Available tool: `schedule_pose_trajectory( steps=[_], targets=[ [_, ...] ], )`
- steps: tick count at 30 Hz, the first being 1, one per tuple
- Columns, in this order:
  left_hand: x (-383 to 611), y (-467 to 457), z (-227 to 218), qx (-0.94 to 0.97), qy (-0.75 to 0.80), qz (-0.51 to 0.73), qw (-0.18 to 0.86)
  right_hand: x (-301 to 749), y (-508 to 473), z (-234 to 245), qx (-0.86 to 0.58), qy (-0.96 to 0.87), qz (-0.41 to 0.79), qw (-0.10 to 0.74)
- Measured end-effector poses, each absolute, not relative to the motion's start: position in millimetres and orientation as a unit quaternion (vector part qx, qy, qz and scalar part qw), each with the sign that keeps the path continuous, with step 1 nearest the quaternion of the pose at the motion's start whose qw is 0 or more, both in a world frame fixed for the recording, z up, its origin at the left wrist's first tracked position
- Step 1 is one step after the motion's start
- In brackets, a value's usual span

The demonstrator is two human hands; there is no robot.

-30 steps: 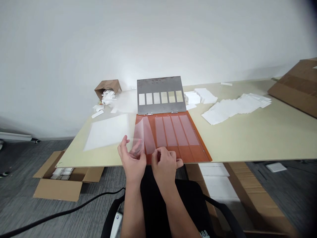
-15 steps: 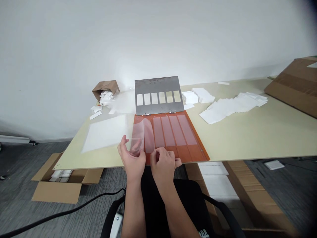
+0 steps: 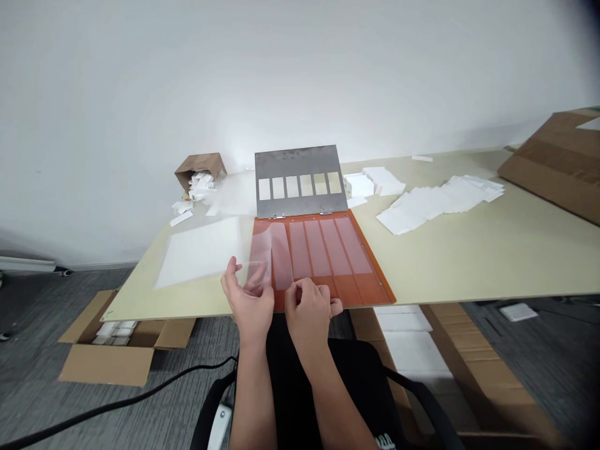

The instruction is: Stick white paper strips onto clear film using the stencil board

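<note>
My left hand [image 3: 250, 300] is at the near left of an orange tray [image 3: 337, 289], thumb and fingers curled round a clear film strip [image 3: 260, 250]. That strip bends up over the tray's leftmost column. My right hand [image 3: 309, 303] is closed at the tray's near edge, fingertips pinched by the lower end of a second film strip [image 3: 282, 256]. Whatever lies between those fingertips is hidden. Several pinkish translucent strips [image 3: 321, 247] lie side by side in the tray's columns to the right. Hinged behind stands a grey metal lid [image 3: 300, 159] with pale rectangles in a row.
Left of the tray lies a translucent white sheet [image 3: 199, 253], with a small carton [image 3: 213, 164] of white pieces behind it. White card stacks [image 3: 382, 181] and spread white sheets [image 3: 435, 203] are on the right. Large cardboard boxes [image 3: 557, 156] stand on the table and below it.
The second strip was bowed sideways and now lies straighter along its column. My left hand has shifted slightly left, still holding the film. My right hand has hardly moved.
</note>
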State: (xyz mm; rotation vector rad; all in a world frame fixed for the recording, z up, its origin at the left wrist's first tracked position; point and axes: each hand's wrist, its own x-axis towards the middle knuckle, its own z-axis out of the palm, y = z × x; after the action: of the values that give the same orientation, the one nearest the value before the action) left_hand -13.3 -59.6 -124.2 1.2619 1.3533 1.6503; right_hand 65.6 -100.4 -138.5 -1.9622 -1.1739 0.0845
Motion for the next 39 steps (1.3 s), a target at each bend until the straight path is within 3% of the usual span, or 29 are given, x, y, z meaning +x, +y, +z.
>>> schedule_pose_trajectory(
  steps=[39],
  targets=[
    [-17.3,-60.3,-118.4,0.462,0.526,0.640,0.317,66.0,-102.0,-139.1,-0.775,-0.478,0.030,0.411]
  ],
)
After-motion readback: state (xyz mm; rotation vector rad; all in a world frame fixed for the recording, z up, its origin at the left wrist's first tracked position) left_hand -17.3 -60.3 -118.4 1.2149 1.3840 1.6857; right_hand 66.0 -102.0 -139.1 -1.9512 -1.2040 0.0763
